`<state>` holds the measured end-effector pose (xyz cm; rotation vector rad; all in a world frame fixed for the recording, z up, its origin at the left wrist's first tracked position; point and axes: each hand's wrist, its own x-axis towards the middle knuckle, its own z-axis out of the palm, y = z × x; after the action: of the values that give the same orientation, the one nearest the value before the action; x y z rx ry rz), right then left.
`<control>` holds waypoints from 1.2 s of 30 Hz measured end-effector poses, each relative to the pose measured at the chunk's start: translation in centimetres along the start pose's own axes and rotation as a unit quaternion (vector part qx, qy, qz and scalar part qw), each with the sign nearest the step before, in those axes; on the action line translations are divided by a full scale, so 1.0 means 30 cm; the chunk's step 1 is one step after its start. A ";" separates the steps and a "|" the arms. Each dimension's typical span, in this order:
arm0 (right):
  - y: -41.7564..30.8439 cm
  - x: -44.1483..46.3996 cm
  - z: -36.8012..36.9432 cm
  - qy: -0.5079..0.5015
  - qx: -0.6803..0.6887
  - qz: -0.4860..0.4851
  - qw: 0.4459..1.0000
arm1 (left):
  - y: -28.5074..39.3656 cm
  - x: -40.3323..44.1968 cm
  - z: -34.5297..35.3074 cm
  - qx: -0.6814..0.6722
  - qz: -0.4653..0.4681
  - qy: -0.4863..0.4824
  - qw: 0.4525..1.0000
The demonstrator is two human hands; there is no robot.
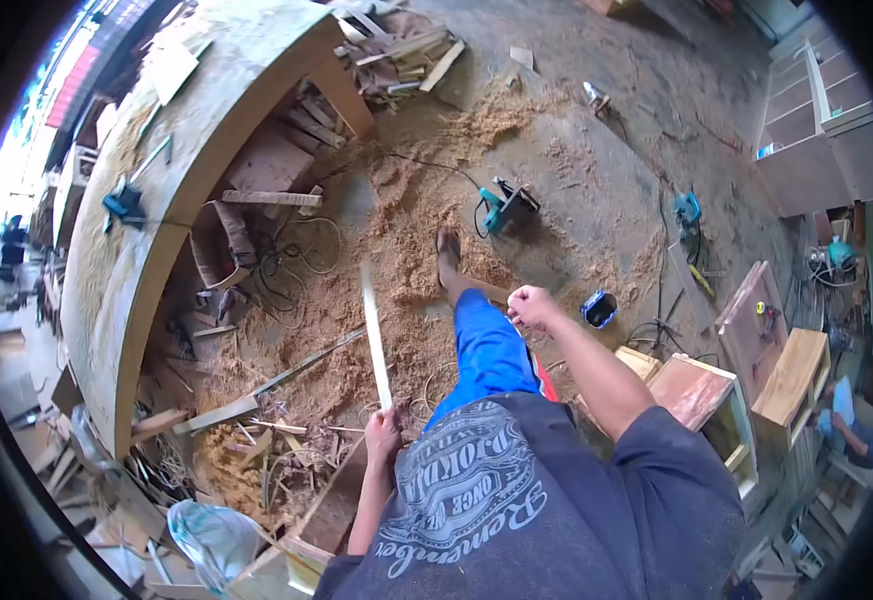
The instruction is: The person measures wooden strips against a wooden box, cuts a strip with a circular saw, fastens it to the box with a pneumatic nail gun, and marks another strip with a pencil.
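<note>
My left hand [384, 432] is closed around the lower end of a long, pale wooden strip [374, 335]. The strip points away from me above the sawdust-covered floor. My right hand [532, 306] is held in a fist in front of my blue shorts, apart from the strip. A brown, wood-coloured length [489, 290] shows beside that fist; whether the fingers hold it, I cannot make out. Past my foot, a teal power saw [502, 207] rests on the floor with its cord trailing. A blue-rimmed dark object [599, 308] lies right of my right hand.
A large worktable [172, 225] curves along the left, bearing a teal tool [125, 204]. Scrap wood [412, 60] is heaped beyond it. Another teal power tool [689, 212] and wooden boxes [692, 392] are on the right. Another person [862, 440] is at the lower right edge.
</note>
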<state>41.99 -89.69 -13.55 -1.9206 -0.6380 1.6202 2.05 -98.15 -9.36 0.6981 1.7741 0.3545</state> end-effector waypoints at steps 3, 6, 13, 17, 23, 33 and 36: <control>-0.062 0.295 -0.022 -0.005 -0.039 0.101 0.994 | -0.001 0.243 -0.079 0.231 0.012 0.065 0.971; -0.139 0.676 -0.014 -0.033 -0.093 0.173 0.980 | 0.282 0.385 -0.083 0.286 -0.034 0.027 0.957; -0.207 1.584 -0.014 0.006 -0.369 0.179 0.912 | 0.764 0.807 -0.089 0.113 -0.233 0.079 0.963; -0.109 2.020 -0.010 -0.041 -0.340 0.279 0.897 | 0.896 1.015 -0.063 0.117 -0.244 0.115 0.956; 0.120 2.333 -0.012 0.038 -0.338 0.346 0.874 | 0.955 1.333 0.049 0.271 -0.156 0.098 0.945; -0.124 1.925 -0.195 0.045 -0.278 0.153 0.947 | 1.431 1.354 0.165 0.368 0.016 -0.030 0.929; -0.481 1.625 -0.234 0.092 -0.196 0.155 0.964 | 1.702 1.290 0.202 0.471 0.134 -0.016 0.872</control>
<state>56.74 -47.35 -38.51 -2.5355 -0.6408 1.5515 14.81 -35.15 -12.08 1.6329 1.7649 -0.3959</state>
